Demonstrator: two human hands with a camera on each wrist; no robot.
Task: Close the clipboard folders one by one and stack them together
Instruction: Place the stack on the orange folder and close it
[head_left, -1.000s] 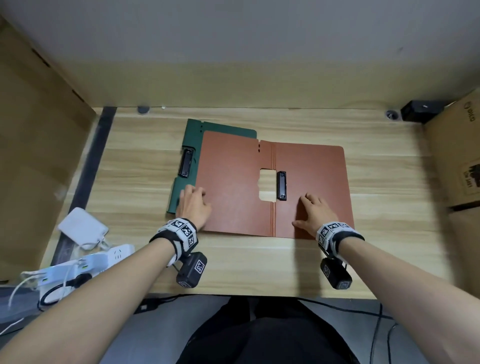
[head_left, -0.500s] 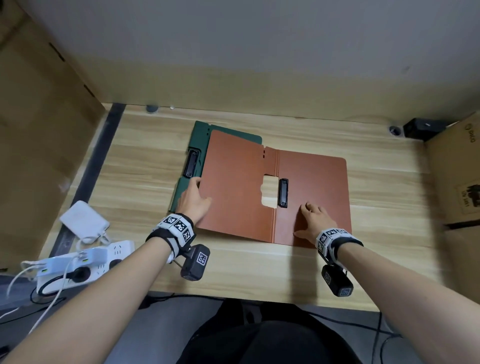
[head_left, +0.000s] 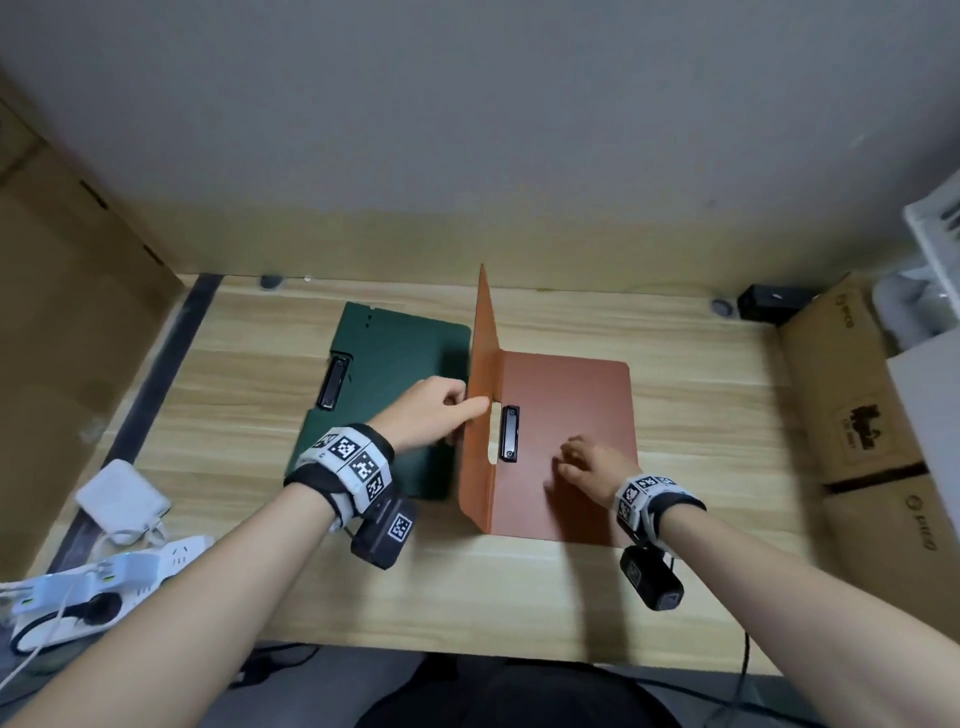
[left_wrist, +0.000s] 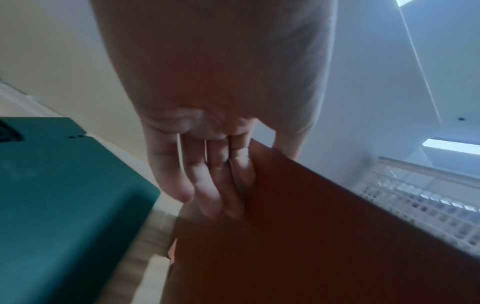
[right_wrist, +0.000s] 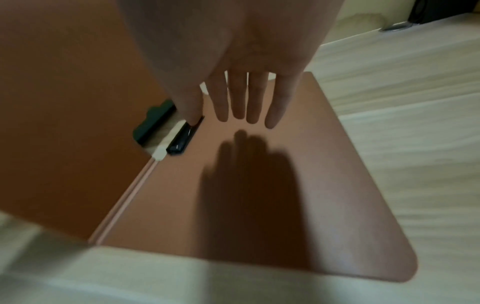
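A brown clipboard folder (head_left: 571, 410) lies at the table's middle with its right half flat and a black clip (head_left: 509, 434) by the spine. Its left cover (head_left: 480, 364) stands upright. My left hand (head_left: 441, 410) holds that cover near its cut-out, fingers (left_wrist: 213, 185) flat along the outer face and thumb over the edge. My right hand (head_left: 587, 467) is over the flat half (right_wrist: 337, 205), fingers (right_wrist: 239, 98) straight, a shadow under them. A closed green folder (head_left: 400, 384) with its own clip (head_left: 332, 382) lies flat just left of the brown one.
A white power strip (head_left: 93, 587) and a white adapter (head_left: 122, 499) sit at the table's front left. Cardboard boxes (head_left: 857, 405) stand along the right edge and a cardboard panel (head_left: 62, 338) along the left. A small black device (head_left: 774, 301) is at the back right.
The brown folder's left cover has swung up from flat to upright in my left hand, which uncovered the green folder. My right hand stayed on the right half.
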